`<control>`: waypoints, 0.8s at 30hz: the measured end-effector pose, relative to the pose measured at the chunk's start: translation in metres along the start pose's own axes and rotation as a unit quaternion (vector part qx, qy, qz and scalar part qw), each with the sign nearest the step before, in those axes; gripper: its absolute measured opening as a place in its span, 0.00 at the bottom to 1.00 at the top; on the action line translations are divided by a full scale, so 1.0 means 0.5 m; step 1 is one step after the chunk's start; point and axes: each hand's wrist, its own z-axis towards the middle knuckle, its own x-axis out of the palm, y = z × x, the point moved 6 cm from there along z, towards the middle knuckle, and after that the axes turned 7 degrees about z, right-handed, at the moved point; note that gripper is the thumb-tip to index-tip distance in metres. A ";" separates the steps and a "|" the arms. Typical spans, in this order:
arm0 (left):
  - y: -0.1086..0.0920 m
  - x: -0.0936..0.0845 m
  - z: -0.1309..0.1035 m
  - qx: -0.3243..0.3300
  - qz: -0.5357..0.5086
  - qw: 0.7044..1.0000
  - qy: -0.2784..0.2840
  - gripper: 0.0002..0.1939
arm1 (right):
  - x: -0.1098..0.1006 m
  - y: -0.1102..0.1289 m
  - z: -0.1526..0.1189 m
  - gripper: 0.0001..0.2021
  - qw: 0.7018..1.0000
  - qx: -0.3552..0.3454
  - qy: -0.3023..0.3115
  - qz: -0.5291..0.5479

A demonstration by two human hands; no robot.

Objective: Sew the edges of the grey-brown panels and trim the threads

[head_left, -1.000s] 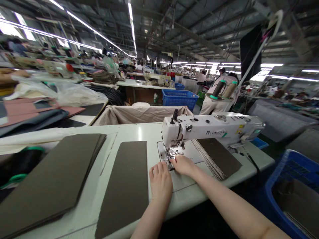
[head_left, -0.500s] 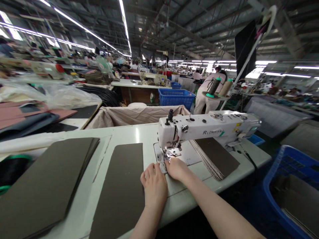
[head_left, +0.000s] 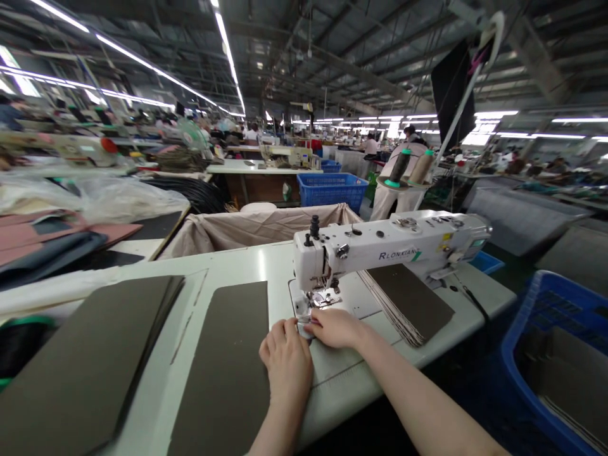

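Observation:
A white sewing machine (head_left: 375, 250) stands on a pale green table (head_left: 332, 418). Just in front of its needle area is my right hand (head_left: 336, 327), fingers pinched together on something too small to make out. My left hand (head_left: 287, 358) lies beside it, fingers curled and tips near the machine's plate; what they hold, if anything, is hidden. One dark olive panel (head_left: 223, 367) lies flat left of my left hand. Farther left is a stack of larger olive panels (head_left: 90, 354). Behind my right forearm lies a stack of smaller panels (head_left: 411, 301).
A blue basket (head_left: 517, 335) with panels stands at the right. Beyond the table are a cloth-lined bin (head_left: 256, 227) and another blue basket (head_left: 332, 192). Thread cones (head_left: 399, 168) stand behind the machine, and a person (head_left: 387, 196) bends beyond them. A dark spool (head_left: 21, 348) sits far left.
The view has shifted slightly. My right hand has drawn back a little from the needle area, its fingers now clearer. My left hand stays close beside it.

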 end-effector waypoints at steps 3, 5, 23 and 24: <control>0.000 0.003 0.001 -0.004 -0.005 1.000 0.010 0.13 | -0.012 -0.036 -0.030 0.17 1.000 -0.002 0.005 0.004; 0.000 0.005 0.000 -0.005 -0.008 1.000 0.017 0.14 | -0.020 -0.066 -0.052 0.17 1.000 0.006 -0.005 0.009; -0.022 0.121 0.161 -0.016 0.026 0.977 0.210 0.13 | 0.007 -0.160 -0.126 0.12 0.965 -0.038 -0.230 0.122; -0.022 0.125 0.162 -0.014 0.030 0.976 0.217 0.13 | 0.006 -0.162 -0.126 0.12 0.962 -0.044 -0.237 0.128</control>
